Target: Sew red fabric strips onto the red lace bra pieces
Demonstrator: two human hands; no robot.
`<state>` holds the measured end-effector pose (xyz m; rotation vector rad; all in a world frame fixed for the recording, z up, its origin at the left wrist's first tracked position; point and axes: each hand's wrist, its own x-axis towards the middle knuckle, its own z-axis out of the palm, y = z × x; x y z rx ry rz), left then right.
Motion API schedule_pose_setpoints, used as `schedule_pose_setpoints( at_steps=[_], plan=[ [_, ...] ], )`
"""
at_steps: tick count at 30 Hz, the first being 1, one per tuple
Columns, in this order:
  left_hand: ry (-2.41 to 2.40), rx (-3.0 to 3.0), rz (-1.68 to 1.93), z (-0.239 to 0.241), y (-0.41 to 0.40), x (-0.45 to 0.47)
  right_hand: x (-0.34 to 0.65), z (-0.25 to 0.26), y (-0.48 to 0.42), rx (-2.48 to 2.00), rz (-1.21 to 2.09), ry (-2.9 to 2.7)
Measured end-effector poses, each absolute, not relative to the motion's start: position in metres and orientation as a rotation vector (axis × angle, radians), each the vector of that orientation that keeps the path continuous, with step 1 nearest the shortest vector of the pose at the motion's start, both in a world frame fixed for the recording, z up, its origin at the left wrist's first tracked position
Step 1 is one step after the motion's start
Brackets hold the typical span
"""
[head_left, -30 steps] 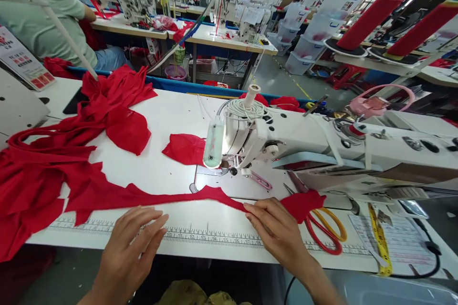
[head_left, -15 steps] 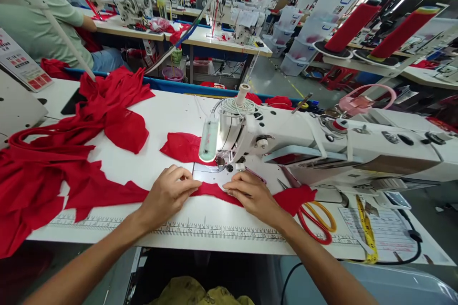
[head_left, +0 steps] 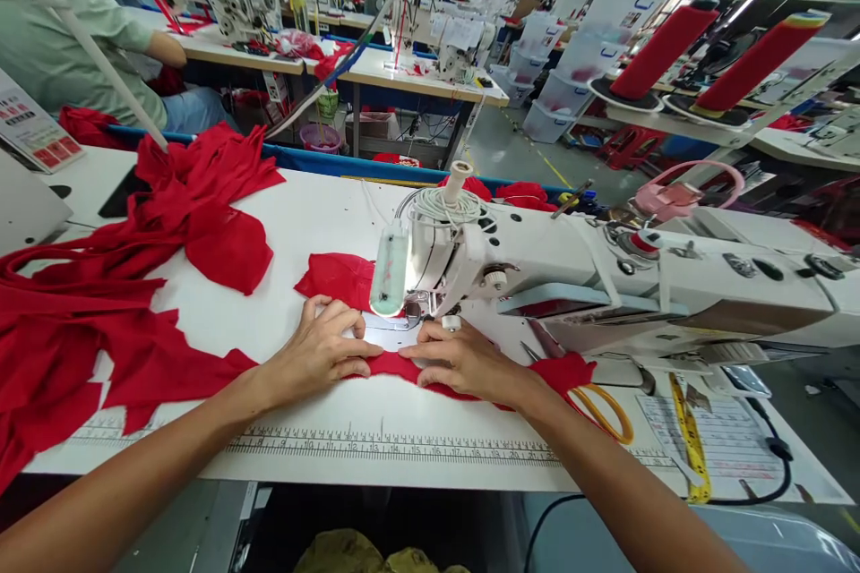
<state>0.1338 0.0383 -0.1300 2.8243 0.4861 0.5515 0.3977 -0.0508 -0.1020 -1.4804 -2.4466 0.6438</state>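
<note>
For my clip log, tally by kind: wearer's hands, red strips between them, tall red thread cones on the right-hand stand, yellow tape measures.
Left hand and right hand: 2
Red strip: 1
Tall red thread cones: 2
Yellow tape measure: 1
Total: 6

Between left hand (head_left: 328, 345) and right hand (head_left: 463, 360), I see a narrow red cloth strip (head_left: 391, 364). More shows beyond the right.

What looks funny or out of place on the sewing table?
The scissors look a bit odd: they lie beyond the right hand, partly covered by the red strip, with the tip and handles poking out. I can't see any spills or damage.
</note>
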Motion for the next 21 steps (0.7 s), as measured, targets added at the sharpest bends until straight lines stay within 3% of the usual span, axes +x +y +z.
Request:
schedule_pose_setpoints(
  at_steps=[9, 21],
  plan=[
    [0.485, 2.83, 0.327, -0.123, 0.049, 0.131, 0.402, -0.092, -0.045, -1.599, 0.764, -2.48],
    [0.496, 2.841, 0.288, -0.12, 0.048, 0.128, 0.4, -0.096, -0.046, -1.574, 0.816, -2.458]
  ],
)
